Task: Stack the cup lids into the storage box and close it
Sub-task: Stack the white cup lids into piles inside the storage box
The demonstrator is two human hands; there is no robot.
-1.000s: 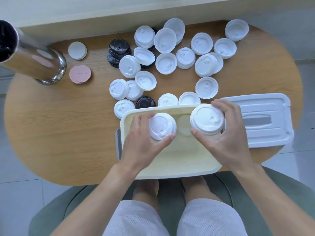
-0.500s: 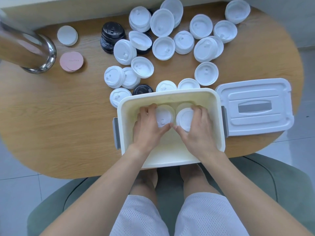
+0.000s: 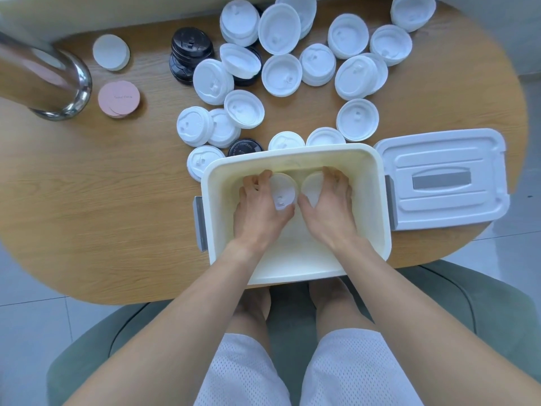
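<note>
Cup lids [image 3: 281,74] lie scattered in white heaps over the far half of the oval wooden table [image 3: 87,200], and going from the left I see a shiny steel cylinder [image 3: 55,83] at the table's edge, then a white disc [image 3: 111,52] and a pink disc [image 3: 118,99] just beside it, then a short stack of black lids [image 3: 190,54] among the white ones. Nearer the person, the cream storage box [image 3: 377,200] sits at the table's front edge, open, with grey latches on its two ends. The left hand [image 3: 257,212] is down inside it, fingers curled around a white lid stack [image 3: 282,191] with thumb under it. Close beside it, the right hand [image 3: 330,212] is also inside the box, fingers grasping a second white stack [image 3: 311,187]; the two stacks stand almost touching near the far wall. To the right of the box, its white lid [image 3: 439,177] with a grey handle rests flat on the table, just beside the box's right latch
</note>
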